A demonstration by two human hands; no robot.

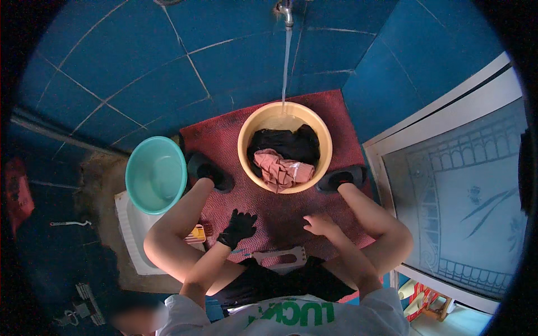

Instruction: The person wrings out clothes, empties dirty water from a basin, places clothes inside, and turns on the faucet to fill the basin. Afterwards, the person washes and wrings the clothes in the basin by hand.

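A yellow basin (244, 147) stands on the red mat in front of me, between my feet. In it lie a dark garment (288, 143) and a crumpled pink cloth (274, 171), with some water at the far side. My left hand (238, 227) wears a black glove and hangs over the mat, fingers apart and nothing in them. Bare of any glove, my right hand (320, 224) is held to the right of it, with a finger and thumb apart and no object visible in it. Both hands are nearer to me than the basin and touch neither it nor the clothes.
Water runs from a wall tap (286, 17) into the basin. A teal basin (131, 182) stands at the left, over a white squat toilet (137, 241). Beside my left knee lies a yellow brush (196, 234). A plastic stool (280, 257) is under me; a frosted door (459, 196) stands right.
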